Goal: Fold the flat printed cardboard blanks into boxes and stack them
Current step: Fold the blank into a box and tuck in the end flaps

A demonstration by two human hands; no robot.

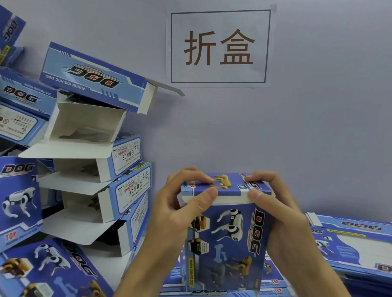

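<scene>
To the left of the hands a leaning stack of folded boxes rises against the wall, several with their end flaps hanging open and white insides showing; the topmost one sits tilted, its "DOG" print upside down. More finished boxes crowd the lower left, one standing upright, another lying flat near the left forearm. To the right of the hands a pile of flat printed blanks rests on the tabletop, and another layer of blanks lies directly under the hands. On the wall above hangs a white paper sign with two large brown characters in a dark frame.

Between the hands stands the box being folded, upright on the blanks beneath it, its printed dog face turned toward the onlooker. The left hand grips its upper left corner, fingers curled over the top flap and thumb pressing the front edge. The right hand grips the upper right corner the same way, fingers over the top, thumb on the white fold line, palm along the side. Both forearms come up from the lower edge, angled inward toward the box
</scene>
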